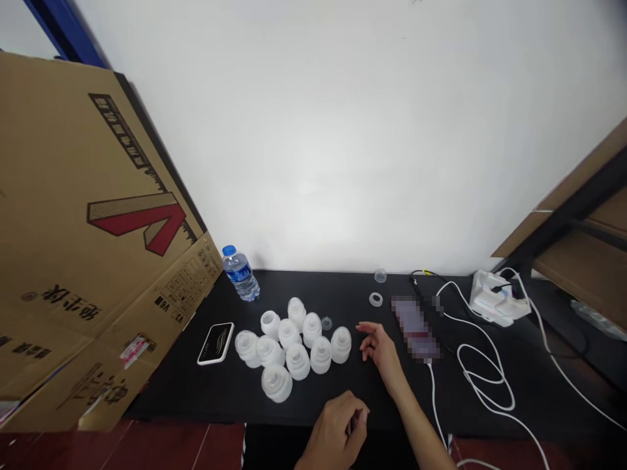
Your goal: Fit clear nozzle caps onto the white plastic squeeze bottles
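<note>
Several white bottles with clear domed caps stand grouped on the black table. At the group's back left, one white bottle has an open top. A small clear part lies just right of the group. My right hand is right of the bottles, fingers apart and slightly bent, holding nothing. My left hand is at the front edge, fingers curled; what it holds, if anything, is hidden. Behind my right hand lie a white ring and a clear cap.
A water bottle and a white-framed device are on the left, beside a large cardboard box. On the right lie a blurred phone, looping white cables and a white power strip. A wall rises behind.
</note>
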A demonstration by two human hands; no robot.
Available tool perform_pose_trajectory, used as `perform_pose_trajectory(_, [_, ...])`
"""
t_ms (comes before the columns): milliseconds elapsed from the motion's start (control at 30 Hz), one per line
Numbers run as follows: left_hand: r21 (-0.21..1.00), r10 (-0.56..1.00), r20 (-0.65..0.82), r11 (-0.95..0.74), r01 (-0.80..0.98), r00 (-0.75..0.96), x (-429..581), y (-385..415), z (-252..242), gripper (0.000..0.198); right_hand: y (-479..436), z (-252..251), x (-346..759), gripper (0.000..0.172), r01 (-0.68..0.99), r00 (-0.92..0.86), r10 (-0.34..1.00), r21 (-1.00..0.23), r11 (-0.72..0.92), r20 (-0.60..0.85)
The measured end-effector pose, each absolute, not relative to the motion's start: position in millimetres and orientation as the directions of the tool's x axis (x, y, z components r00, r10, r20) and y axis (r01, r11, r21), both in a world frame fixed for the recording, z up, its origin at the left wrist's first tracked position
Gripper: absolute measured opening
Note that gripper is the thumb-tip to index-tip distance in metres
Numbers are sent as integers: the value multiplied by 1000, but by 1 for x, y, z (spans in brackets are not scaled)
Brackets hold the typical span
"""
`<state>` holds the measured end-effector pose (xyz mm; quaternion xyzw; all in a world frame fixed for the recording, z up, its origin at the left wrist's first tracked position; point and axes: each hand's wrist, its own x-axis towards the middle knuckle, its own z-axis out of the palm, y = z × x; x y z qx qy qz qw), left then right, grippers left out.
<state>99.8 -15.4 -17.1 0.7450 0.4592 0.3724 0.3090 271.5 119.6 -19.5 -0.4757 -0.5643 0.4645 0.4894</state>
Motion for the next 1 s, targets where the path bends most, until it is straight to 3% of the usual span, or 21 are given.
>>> perform_pose_trajectory(100, [794,912,284,-397,461,296,101,-15,-20,17,148,-9,269,58,282,-129,979,-941,186,155])
perform_pose_trajectory(167, [779,908,304,-412,473,289,104,-15,-21,17,169,-2,262,44,326,-206,961,-913,246,185])
perform_pose_trajectory(300, [738,898,340,-439,513,280,109,-13,-23,18,204,2,240,25,329,-378,904,-883,335,201])
perform_pose_trajectory(433, [674,880,386,-475,566,278,111,-12,-26,18,215,-1,220,25,281,-528,817,-860,425,232])
perform_pose_trajectory(533, [643,867,405,-496,584,290,111,-11,-28,18,212,-3,216,5,264,-536,801,-847,461,268])
perform_pose_trajectory(800, [723,916,292,-400,564,275,116,-10,-24,25,194,-3,266,24,345,-346,890,-842,414,296])
perform_pose_trajectory(1000, [843,977,177,-215,493,122,128,0,-9,33,179,5,284,17,446,-240,936,-827,341,256])
